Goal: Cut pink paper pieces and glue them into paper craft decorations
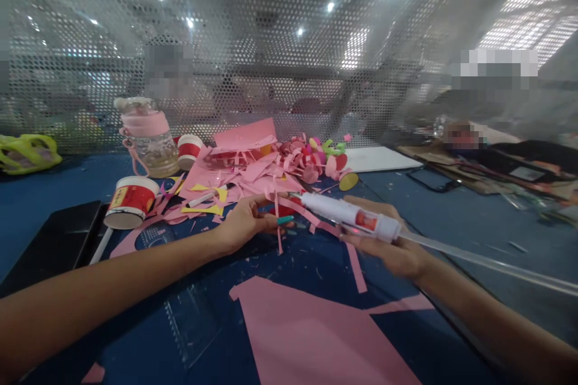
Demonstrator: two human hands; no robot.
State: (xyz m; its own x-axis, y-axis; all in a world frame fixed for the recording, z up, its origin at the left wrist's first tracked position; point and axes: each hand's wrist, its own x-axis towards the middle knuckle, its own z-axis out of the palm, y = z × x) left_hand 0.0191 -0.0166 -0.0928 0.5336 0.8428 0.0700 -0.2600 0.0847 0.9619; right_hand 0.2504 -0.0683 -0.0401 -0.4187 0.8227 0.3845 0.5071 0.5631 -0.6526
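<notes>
My right hand (392, 246) is wrapped round a white pen-style hot glue gun (336, 210), and a long clear glue stick (492, 264) runs out of its back end. The gun's nozzle points left, close to my left fingertips. In my left hand (246, 222), thumb and fingers pinch a pink paper strip (277, 216) that hangs down. Another curved pink strip (356, 267) passes by the right hand. Nearer me lies a large pink paper sheet (311, 331). Beyond the hands is a heap of pink paper scraps (253, 168).
A red paper cup (132, 201) lies tilted at left, before a pink-lidded bottle (147, 138). A black flat object (56, 237) sits beside them. Clear plastic sheet (192, 319) lies in front. Perforated mesh (271, 54) rises behind; cardboard (456, 162) is at right.
</notes>
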